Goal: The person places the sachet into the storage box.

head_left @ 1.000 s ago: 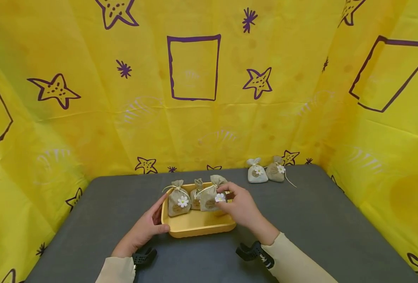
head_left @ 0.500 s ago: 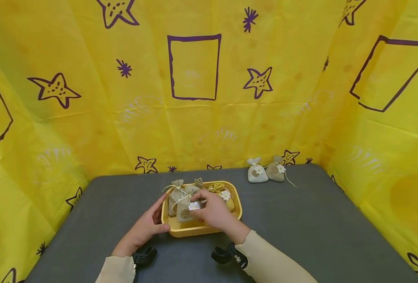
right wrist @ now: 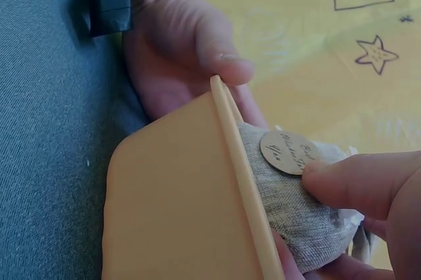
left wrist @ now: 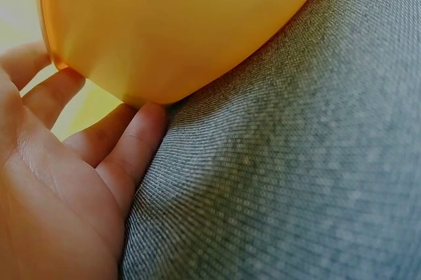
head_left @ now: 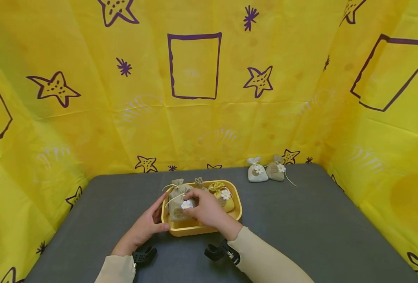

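Grey cloth table (head_left: pixel 301 220) under yellow drapes; my left hand (head_left: pixel 145 228) gripped the yellow tray (head_left: pixel 194 228), my right hand (head_left: pixel 209 210) pinched a burlap sachet (head_left: pixel 177 204) at its nine o'clock side.

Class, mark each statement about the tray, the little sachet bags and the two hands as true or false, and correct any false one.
1. The right hand pinches a burlap sachet inside the yellow tray. True.
2. The left hand lies flat on the table, clear of the tray. False: it grips the tray's left rim.
3. Two sachets stand on the grey table outside the tray. True.
4. The yellow sachet lies outside the tray. False: it sits in the tray's right part.
5. The held sachet carries a round tag. True.
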`<state>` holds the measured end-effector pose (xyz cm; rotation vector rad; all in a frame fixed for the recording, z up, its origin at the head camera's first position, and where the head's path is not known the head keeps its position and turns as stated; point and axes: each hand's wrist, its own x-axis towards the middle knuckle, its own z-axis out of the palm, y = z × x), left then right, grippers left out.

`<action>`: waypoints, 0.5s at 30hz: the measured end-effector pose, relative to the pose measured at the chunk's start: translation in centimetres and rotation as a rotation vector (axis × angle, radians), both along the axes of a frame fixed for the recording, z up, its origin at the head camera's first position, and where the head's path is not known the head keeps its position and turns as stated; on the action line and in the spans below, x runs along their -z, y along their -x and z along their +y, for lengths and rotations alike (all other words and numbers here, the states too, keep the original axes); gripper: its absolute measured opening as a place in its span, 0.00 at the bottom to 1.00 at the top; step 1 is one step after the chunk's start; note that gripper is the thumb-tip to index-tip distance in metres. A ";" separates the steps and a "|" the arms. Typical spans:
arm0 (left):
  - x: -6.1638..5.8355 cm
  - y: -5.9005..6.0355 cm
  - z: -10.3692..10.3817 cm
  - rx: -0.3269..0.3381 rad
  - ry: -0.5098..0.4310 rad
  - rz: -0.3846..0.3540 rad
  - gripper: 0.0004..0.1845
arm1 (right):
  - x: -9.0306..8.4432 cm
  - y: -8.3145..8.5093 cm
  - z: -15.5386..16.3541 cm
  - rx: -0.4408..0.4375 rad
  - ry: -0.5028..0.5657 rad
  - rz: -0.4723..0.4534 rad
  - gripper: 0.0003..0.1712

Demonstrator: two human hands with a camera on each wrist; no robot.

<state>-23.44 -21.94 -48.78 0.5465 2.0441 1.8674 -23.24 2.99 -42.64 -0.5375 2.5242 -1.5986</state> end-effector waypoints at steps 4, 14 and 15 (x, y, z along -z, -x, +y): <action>0.1 0.0 0.0 -0.007 0.010 0.004 0.53 | -0.1 0.1 -0.3 -0.006 0.012 -0.013 0.15; 0.2 0.1 0.0 -0.015 0.011 0.005 0.55 | 0.2 0.3 -0.3 -0.081 0.026 -0.118 0.21; 0.2 0.1 0.0 -0.016 0.015 0.009 0.55 | 0.2 0.3 -0.2 -0.080 0.030 -0.130 0.21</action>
